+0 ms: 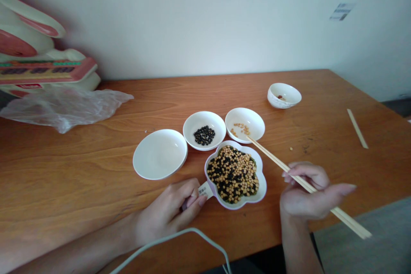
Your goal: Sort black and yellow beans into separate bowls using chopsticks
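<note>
The flower-shaped dish [236, 174] sits on the wooden table [80, 171] near its front edge, between the two hands; it is pale, lobed at the rim and filled with mixed black and yellow beans [233, 173]. Its short handle points left and is mostly covered by the left hand [170, 212], whose fingers are closed around it; only a labelled stub shows. The right hand [308, 195] grips a pair of light wooden chopsticks [305, 184], fingers wrapped over the shafts; the tips rest at the near rim of the bowl of yellow beans [245, 125], just behind the dish. Whether the tips hold a bean cannot be made out. Beside that bowl stands a round white bowl of black beans [204, 130], and left of it an empty white bowl [160, 153], all smooth and glossy. A smaller patterned bowl [284, 95] stands well apart at the back right; its contents are too small to identify. A single wooden stick [357, 128] lies at the right. A crumpled clear plastic bag [64, 107] lies at the back left. A pale cable [180, 239] crosses the bottom edge, cut off by the frame.
</note>
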### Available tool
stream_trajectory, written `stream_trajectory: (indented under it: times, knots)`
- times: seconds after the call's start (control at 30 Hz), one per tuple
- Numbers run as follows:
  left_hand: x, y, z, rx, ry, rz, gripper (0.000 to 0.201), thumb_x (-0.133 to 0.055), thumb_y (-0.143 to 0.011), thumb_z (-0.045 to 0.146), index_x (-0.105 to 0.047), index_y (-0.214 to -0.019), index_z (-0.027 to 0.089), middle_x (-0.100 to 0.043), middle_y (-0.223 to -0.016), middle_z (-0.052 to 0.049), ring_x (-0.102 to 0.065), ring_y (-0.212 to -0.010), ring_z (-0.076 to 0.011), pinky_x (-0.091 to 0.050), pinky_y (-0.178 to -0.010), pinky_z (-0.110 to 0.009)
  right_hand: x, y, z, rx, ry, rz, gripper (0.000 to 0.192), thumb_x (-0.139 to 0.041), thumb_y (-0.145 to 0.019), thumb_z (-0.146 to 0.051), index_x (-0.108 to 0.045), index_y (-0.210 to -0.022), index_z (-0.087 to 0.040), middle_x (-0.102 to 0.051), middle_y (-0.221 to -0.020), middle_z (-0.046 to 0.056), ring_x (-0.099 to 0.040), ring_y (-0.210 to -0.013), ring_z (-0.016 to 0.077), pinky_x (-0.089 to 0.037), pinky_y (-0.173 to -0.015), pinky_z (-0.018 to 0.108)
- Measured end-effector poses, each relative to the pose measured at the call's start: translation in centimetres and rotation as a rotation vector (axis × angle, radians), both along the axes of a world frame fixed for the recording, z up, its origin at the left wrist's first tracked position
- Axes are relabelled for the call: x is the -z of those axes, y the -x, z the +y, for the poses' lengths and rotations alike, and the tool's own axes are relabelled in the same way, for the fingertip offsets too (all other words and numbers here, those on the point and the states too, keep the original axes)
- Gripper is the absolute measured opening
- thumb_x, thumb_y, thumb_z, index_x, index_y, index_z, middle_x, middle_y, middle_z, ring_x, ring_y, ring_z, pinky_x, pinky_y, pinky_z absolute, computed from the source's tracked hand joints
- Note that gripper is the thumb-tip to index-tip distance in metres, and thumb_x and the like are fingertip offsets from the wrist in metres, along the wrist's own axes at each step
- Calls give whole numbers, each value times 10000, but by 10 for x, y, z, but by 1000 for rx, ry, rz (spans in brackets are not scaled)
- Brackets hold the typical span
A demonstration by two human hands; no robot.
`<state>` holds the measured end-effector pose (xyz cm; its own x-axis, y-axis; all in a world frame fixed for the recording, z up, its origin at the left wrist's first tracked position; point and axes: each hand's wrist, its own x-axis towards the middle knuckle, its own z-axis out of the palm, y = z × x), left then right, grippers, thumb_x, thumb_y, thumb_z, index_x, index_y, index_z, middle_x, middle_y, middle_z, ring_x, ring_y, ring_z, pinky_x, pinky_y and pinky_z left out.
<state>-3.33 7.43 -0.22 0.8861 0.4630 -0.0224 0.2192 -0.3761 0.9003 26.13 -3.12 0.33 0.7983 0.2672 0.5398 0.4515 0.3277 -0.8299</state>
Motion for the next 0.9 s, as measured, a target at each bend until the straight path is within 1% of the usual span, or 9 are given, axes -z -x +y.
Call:
stream_trajectory:
  times: [0.07,0.17,0.27,0.4,0.57,0.67,0.77,0.9]
  knots:
    - [0,0,0,-4,3,4,280,-496,-1079,246,-369,-831,234,-464,-781,44,-381,-651,-107,-322,-601,-254,1,0,-2,-33,0,-7,816,-192,-1048,-685,-648,-567,-208,-568,-481,21,-523,-455,155,-330,-450,295]
    - [0,0,0,-6,7,8,281,-500,-1077,246,-367,-830,234,-463,-781,45,-372,-643,-106,-321,-598,-254,2,2,-7,-92,-22,-48,805,-195,-1051,-671,-662,-587,-207,-574,-493,26,-546,-490,166,-363,-481,303]
    - [-2,0,-1,-6,9,10,280,-496,-1080,255,-371,-831,234,-465,-785,39,-377,-651,-110,-323,-599,-257,5,7,-13,-189,-44,-98,803,-198,-1047,-670,-681,-604,-206,-589,-505,32,-565,-521,179,-390,-517,321]
    - [-3,1,-1,3,11,4,283,-484,-1087,261,-372,-829,232,-472,-792,35,-388,-664,-111,-331,-609,-257,7,14,-24,-331,9,-83,797,-226,-1047,-675,-705,-623,-200,-606,-525,40,-572,-537,191,-408,-549,340]
    - [-5,0,0,5,5,10,284,-479,-1092,275,-369,-834,233,-467,-783,38,-383,-652,-110,-327,-605,-258,8,18,-40,-447,111,-43,836,-215,-1021,-736,-716,-636,-189,-608,-549,51,-573,-537,197,-427,-559,352]
    - [-6,0,0,9,3,13,283,-478,-1093,279,-369,-836,233,-460,-779,41,-381,-647,-109,-331,-607,-256,9,19,-47,-454,175,-4,850,-228,-984,-799,-721,-649,-193,-602,-583,55,-578,-576,211,-451,-591,370]
    - [-5,0,0,5,9,11,285,-477,-1094,287,-367,-836,235,-468,-785,37,-381,-651,-113,-328,-602,-257,10,17,-51,-445,225,18,907,-189,-940,-865,-704,-621,-189,-589,-594,63,-576,-602,222,-462,-613,385]
    - [-4,0,1,8,12,18,285,-472,-1097,291,-371,-836,234,-470,-787,35,-387,-655,-113,-327,-605,-259,13,15,-54,-456,266,30,921,-162,-930,-879,-692,-633,-186,-568,-600,57,-572,-612,224,-445,-601,378]
